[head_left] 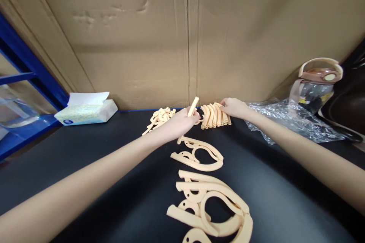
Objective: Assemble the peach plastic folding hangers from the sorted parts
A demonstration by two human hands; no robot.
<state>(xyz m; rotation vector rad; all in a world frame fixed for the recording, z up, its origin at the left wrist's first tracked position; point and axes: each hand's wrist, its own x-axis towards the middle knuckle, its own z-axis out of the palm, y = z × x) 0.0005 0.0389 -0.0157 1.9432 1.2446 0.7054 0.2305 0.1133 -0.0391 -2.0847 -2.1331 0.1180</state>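
Observation:
My left hand (186, 121) is closed around a cream plastic folding-hanger arm (194, 105), which sticks up out of the fingers. To its right lies a row of curved cream hanger arms (212, 117), packed side by side. My right hand (234, 107) is at the right end of this row, its fingers bent onto the far end of an arm there; the fingertips are partly hidden. Just left of my left hand is a pile of small cream hanger pieces (159, 117). Closer to me lie a folded hanger (203, 166) and several more folded hangers (182, 216), overlapping at the bottom edge.
Everything lies on a black tabletop (119, 205) against a cardboard wall (128, 45). A tissue pack (85, 112) sits at the back left beside a blue metal frame (34, 78). Crumpled clear plastic (273, 121) and a drinking bottle (316, 87) stand at the right.

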